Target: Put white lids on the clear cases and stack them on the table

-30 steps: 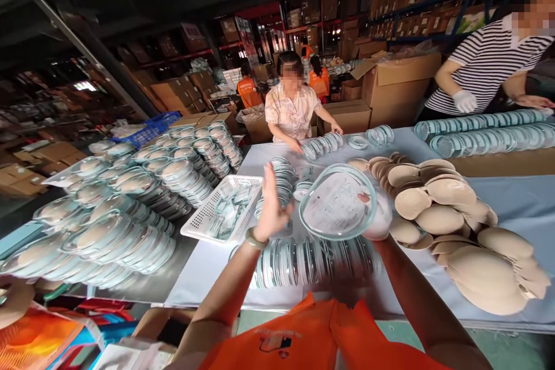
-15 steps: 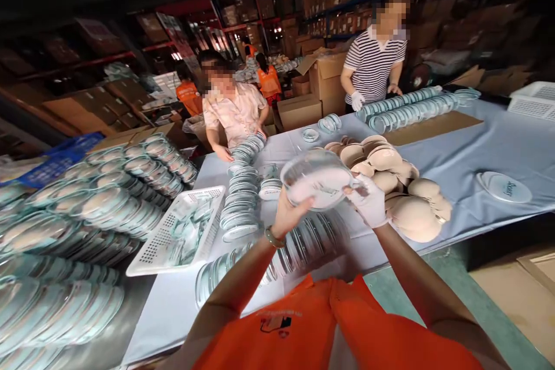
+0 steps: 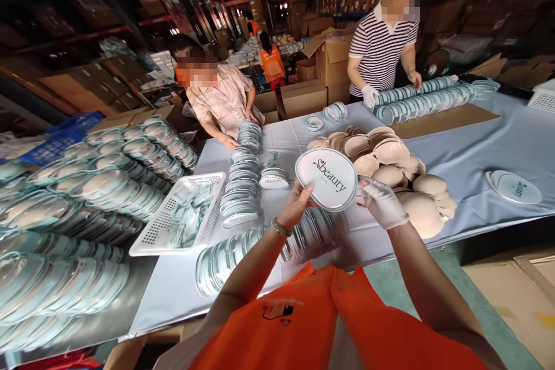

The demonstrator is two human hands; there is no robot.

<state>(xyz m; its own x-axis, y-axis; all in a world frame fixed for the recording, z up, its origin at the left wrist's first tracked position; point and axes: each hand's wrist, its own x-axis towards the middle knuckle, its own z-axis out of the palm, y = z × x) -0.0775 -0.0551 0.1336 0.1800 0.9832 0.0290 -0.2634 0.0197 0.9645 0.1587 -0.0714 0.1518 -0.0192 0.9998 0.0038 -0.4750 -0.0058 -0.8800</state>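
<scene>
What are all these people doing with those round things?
The person in the orange vest holds a round "Sbeauty" case up between the bare left hand and gloved right hand. Beige pads lie heaped on the table. Across it, two more people sort rows of cases.

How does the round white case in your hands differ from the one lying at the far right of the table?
The round white "Sbeauty" case is held off the table between the bare left hand and the gloved right hand; the round white case lying at the right rests flat on the blue cloth, untouched. The held case is tilted toward the camera; the lying one looks flatter. Both carry the same dark lettering.
</scene>
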